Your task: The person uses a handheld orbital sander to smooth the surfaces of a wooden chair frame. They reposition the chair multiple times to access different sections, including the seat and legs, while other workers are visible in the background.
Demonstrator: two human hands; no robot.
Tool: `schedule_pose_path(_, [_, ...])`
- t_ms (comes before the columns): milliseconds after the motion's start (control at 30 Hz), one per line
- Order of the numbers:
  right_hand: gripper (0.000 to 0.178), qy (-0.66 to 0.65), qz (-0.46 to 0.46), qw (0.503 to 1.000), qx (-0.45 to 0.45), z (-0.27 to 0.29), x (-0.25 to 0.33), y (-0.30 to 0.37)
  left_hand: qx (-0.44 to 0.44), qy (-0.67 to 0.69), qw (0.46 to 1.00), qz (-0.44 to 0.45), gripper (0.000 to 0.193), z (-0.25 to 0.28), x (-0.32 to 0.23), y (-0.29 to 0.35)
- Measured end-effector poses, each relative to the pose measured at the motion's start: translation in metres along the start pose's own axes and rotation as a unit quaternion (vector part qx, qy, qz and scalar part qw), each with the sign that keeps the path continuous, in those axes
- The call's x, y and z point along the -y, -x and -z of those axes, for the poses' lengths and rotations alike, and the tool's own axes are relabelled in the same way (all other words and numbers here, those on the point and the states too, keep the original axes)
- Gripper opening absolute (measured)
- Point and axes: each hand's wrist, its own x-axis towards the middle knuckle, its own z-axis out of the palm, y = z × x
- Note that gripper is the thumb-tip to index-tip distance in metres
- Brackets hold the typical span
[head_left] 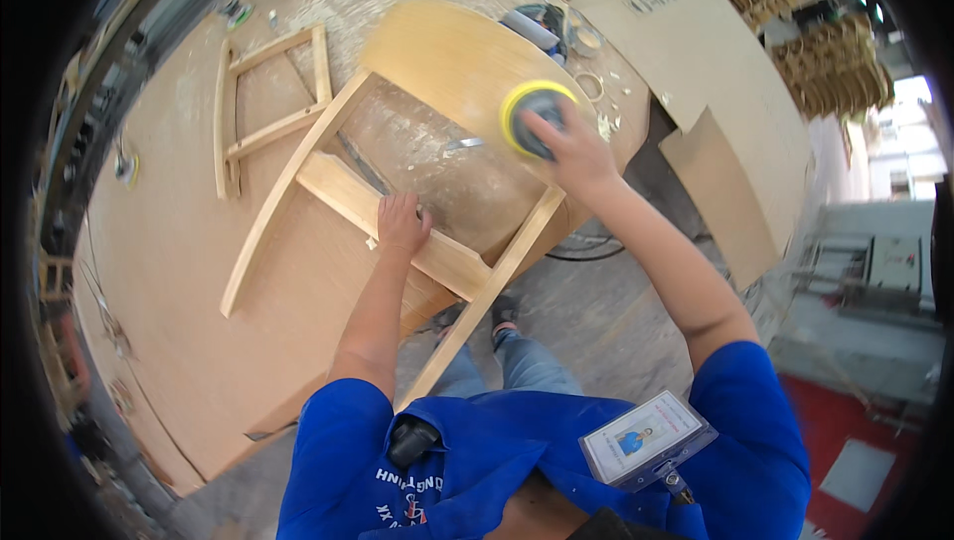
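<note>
A wooden chair frame (343, 192) lies across the workbench, with a broad curved backrest panel (427, 43) at its far end and two long legs toward me. My left hand (402, 225) is closed around the crossbar between the legs. In my right hand (576, 148) is a round hand sander (537, 118) with a black top and a yellow rim. Its pad is at the right end of the backrest panel, near the joint with the right leg. The sander looks slightly blurred, and its underside is hidden.
A smaller wooden frame (273, 93) lies on the workbench (159, 292) at left. Beyond the panel sit a dark tangled bundle (552, 23) and a ring (589, 88). A cardboard sheet (725, 192) hangs past the bench edge at right. Curved wooden parts (830, 68) are stacked farther back.
</note>
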Motion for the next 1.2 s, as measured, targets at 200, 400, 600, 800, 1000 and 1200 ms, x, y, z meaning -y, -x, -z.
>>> schedule_pose_path(200, [0.063, 0.010, 0.091, 0.994, -0.064, 0.003, -0.015, 0.036, -0.029, 0.028, 0.999, -0.013, 0.031, -0.003, -0.020, 0.014])
schedule_pose_path(400, [0.061, 0.046, 0.126, 0.989, 0.057, -0.008, 0.019, -0.064, -0.011, 0.168, 0.986, 0.011, 0.044, -0.028, -0.129, 0.065])
schedule_pose_path(600, [0.063, 0.111, 0.183, 0.973, 0.082, -0.007, 0.043, -0.131, 0.007, 0.086, 0.994, 0.061, 0.050, -0.048, -0.181, 0.087])
schedule_pose_path(800, [0.068, 0.053, 0.222, 0.968, 0.106, -0.005, 0.005, -0.047, 0.022, 0.067, 0.994, 0.078, 0.038, -0.061, -0.176, 0.085])
schedule_pose_path(1000, [0.067, 0.003, 0.249, 0.969, -0.007, -0.003, -0.038, 0.019, 0.045, 0.020, 0.995, 0.085, 0.038, -0.057, -0.179, 0.085])
schedule_pose_path(1200, [0.064, -0.010, 0.269, 0.959, -0.088, -0.024, -0.078, 0.056, 0.026, 0.062, 0.995, 0.069, 0.038, -0.059, -0.173, 0.088])
